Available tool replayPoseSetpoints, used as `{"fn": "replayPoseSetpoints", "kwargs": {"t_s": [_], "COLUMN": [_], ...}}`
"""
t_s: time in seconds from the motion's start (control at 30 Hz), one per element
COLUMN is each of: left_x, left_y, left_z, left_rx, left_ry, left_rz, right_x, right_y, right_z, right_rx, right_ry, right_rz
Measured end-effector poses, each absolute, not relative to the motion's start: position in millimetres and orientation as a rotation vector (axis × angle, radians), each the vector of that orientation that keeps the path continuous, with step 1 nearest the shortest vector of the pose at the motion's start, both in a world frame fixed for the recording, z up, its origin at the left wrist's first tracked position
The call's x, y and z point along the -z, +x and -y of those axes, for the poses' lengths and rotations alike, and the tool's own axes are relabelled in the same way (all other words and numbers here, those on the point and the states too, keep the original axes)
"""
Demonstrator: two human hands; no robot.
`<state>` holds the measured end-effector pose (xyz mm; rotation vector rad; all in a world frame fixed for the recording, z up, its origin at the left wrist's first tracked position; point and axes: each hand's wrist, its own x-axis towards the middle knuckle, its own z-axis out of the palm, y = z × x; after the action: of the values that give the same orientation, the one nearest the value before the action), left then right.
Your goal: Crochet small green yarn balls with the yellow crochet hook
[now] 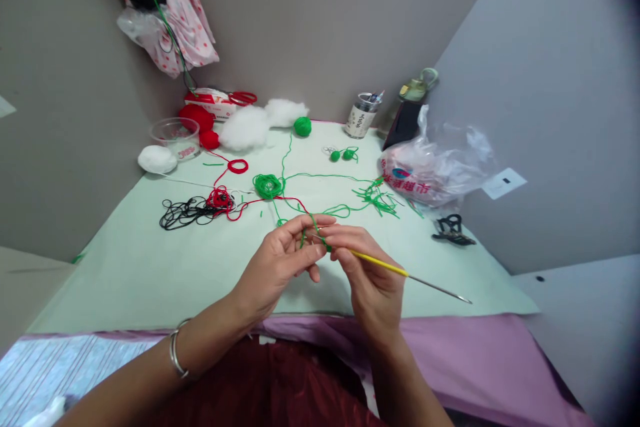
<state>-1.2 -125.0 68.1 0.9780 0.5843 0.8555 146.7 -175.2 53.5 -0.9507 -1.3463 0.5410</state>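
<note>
My right hand (373, 280) is closed around a crochet hook (383, 263) with a yellow grip, its bare metal end pointing to the lower right. Close beside it, my left hand (283, 257) pinches green yarn (303, 238), the strand running up over its fingers. A small piece of green crochet work (327, 247) shows between the two hands, mostly covered by fingers. Beyond the hands lies a loose coil of green yarn (269, 186), with a red strand (295, 201) crossing from it toward my fingers.
Tangled black yarn (187, 212) and red yarn (220, 199) lie left. Farther back are white stuffing (245, 128), a green yarn ball (303, 126), a clear plastic tub (175, 137) and red scissors (243, 99). Cut green strands (379, 199), a plastic bag (435, 167) and a black claw clip (453, 230) sit right.
</note>
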Motion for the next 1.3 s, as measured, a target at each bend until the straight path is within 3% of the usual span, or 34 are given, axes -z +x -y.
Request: {"fn": "replayPoseSetpoints", "kwargs": {"t_s": [0.27, 0.6, 1.3], "left_x": [-65, -65, -56], "left_y": [-4, -9, 6], "left_z": [121, 117, 131], "left_rx": [-0.858, -0.863, -1.065], "left_ry": [1.111, 1.164, 1.000], "left_rz": [-0.536, -0.567, -0.593], "right_x": [-49, -47, -40], "right_y": [145, 139, 119], "right_z": [170, 161, 165], "right_rx": [-0.611, -1.088, -0.474], "right_ry": [-0.998, -0.788, -0.944], "right_rz": [1.247, 0.797, 0.920]}}
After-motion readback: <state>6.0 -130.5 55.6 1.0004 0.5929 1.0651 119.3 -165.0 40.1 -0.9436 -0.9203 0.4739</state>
